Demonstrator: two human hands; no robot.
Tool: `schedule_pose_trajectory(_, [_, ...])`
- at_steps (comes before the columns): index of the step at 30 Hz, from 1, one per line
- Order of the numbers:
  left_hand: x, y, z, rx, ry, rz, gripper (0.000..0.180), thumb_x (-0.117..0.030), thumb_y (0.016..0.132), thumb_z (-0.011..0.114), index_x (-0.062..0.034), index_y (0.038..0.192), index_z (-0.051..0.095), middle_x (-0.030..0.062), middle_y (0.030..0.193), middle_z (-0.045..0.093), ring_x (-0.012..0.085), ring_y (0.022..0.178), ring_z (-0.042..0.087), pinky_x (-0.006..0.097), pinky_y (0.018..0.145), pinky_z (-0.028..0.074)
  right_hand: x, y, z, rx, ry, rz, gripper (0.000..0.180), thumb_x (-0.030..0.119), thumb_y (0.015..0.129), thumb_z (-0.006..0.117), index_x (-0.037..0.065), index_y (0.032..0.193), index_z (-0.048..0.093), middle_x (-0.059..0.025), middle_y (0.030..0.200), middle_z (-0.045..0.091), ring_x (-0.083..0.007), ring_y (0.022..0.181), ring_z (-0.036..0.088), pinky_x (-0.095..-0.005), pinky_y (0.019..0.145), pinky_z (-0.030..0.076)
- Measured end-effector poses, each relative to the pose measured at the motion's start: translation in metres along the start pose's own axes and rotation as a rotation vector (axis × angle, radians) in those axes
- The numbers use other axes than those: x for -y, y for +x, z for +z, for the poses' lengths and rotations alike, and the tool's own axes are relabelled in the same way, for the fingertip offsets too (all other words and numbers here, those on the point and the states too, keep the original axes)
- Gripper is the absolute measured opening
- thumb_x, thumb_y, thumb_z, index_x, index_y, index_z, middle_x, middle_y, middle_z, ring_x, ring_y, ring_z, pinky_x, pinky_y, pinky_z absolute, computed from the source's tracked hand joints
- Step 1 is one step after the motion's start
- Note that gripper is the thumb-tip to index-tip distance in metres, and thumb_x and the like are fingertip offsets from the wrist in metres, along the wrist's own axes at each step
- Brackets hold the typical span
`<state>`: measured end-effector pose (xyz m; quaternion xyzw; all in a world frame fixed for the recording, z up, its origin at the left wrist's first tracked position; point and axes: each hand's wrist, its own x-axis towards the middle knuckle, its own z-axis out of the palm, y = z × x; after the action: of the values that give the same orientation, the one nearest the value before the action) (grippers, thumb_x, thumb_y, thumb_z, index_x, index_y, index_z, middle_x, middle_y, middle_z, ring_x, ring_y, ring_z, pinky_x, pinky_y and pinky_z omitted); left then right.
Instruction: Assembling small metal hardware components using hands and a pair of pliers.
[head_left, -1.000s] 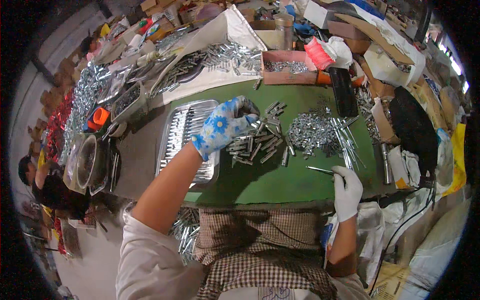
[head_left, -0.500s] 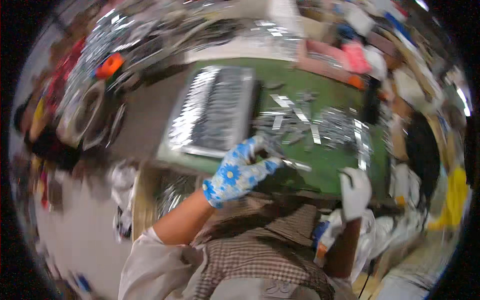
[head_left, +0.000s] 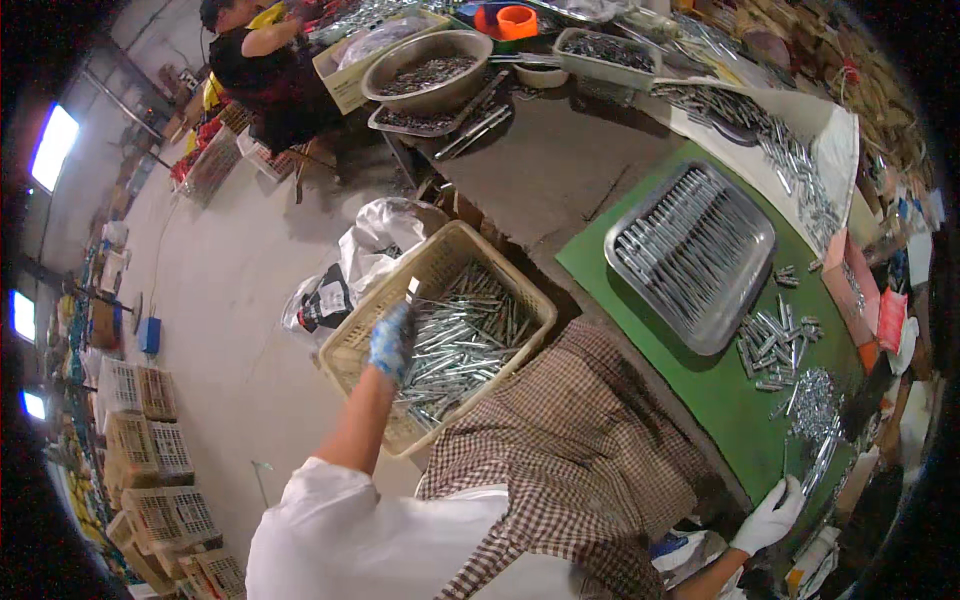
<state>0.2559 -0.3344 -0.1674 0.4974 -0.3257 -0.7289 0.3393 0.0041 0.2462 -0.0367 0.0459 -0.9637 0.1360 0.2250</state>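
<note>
My left hand [head_left: 392,342], in a blue flowered glove, is over the left side of a beige plastic basket [head_left: 338,345]. Its fingers are closed, and a short shiny metal piece [head_left: 413,288] sticks out past them. Inside the basket lies a heap of slim metal rods [head_left: 465,330]. At the near right edge of a green mat [head_left: 660,350], my right hand [head_left: 772,517] wears a white glove. Its fingers are drawn together beside a bundle of long shiny rods [head_left: 824,455]; what they hold is too small to make out.
A metal tray [head_left: 612,240] of lined-up rods sits on the mat, near loose rods [head_left: 775,345] and small metal bits [head_left: 812,400]. A pink box [head_left: 850,285] stands to the right. Farther off are a steel bowl [head_left: 425,95] and a person in dark clothes [head_left: 270,75].
My view has swung left. My left hand has left the rods on the mat and is now over the basket. My right hand stays near the mat's edge.
</note>
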Motion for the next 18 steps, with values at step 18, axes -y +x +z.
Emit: schedule_pose_trajectory(18, [-0.052, -0.106, 0.178, 0.334, 0.626, 0.933, 0.021, -0.01, 0.095, 0.054, -0.0009, 0.112, 0.062, 0.0112, 0.111, 0.064, 0.0196, 0.1, 0.059, 0.033, 0.091, 0.047, 0.025, 0.0, -0.009, -0.029, 0.053, -0.01, 0.016, 0.012, 0.083, 0.064, 0.005, 0.097, 0.065, -0.0125, 0.093, 0.062, -0.031, 0.09, 0.059, -0.0396, 0.083, 0.046])
